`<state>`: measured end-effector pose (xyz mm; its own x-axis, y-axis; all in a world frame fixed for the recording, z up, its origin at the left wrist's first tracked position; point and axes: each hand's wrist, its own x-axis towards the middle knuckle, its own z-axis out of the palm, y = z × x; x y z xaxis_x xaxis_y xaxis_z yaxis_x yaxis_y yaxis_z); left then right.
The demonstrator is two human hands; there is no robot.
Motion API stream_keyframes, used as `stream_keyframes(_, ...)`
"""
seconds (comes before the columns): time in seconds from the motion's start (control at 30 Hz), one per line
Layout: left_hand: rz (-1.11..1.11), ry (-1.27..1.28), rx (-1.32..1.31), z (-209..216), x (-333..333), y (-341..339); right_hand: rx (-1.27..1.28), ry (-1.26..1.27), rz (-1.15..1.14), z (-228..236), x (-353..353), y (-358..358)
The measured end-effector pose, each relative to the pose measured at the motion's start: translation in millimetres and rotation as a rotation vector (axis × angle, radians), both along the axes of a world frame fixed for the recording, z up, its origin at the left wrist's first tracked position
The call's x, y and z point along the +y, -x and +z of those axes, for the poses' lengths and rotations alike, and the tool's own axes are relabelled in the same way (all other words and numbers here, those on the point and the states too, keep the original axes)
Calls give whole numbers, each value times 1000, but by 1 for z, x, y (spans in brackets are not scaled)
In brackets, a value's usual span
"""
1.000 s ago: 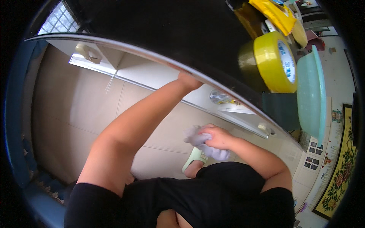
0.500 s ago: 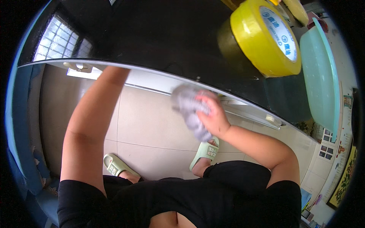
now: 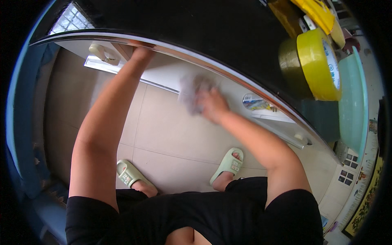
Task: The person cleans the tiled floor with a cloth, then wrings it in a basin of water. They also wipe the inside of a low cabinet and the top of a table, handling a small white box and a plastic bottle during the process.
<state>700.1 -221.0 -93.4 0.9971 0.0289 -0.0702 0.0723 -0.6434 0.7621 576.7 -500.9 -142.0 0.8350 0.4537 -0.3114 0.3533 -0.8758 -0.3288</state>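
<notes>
My right hand grips a crumpled grey cloth, blurred by motion, against or close to the white shelf below the black tabletop. My left hand reaches in under the tabletop's edge at the left. Only its wrist and the back part show; the fingers are hidden beneath the edge. Right of the cloth, a small package with a colourful print lies in the shelf space under the table.
On the tabletop at the right stands a yellow tape roll, with a yellow packet behind it and a pale green basin beyond. A blue sofa is at the left. My feet in green slippers stand on the tiled floor.
My right hand has moved the cloth a little left and up, towards the shelf. The view has shifted, so more of the shelf and the package under the tabletop now shows.
</notes>
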Motion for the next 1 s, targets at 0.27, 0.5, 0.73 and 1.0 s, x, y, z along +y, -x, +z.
stream_keyframes(0.27, -52, -42, -314, -53, -71, 113, 526, -233, 221, 77, -91, 93)
stream_keyframes(0.5, -405, 99, -109, -8, -196, 133, 541, -432, -310, 107, -155, 83)
stream_keyframes(0.73, -594, 264, -17, -63, -341, 94, 583, -149, -51, 118, -129, 74)
stream_keyframes(1.0, -338, 126, -167, -9, -266, 104, 537, -200, -13, 99, -149, 94)
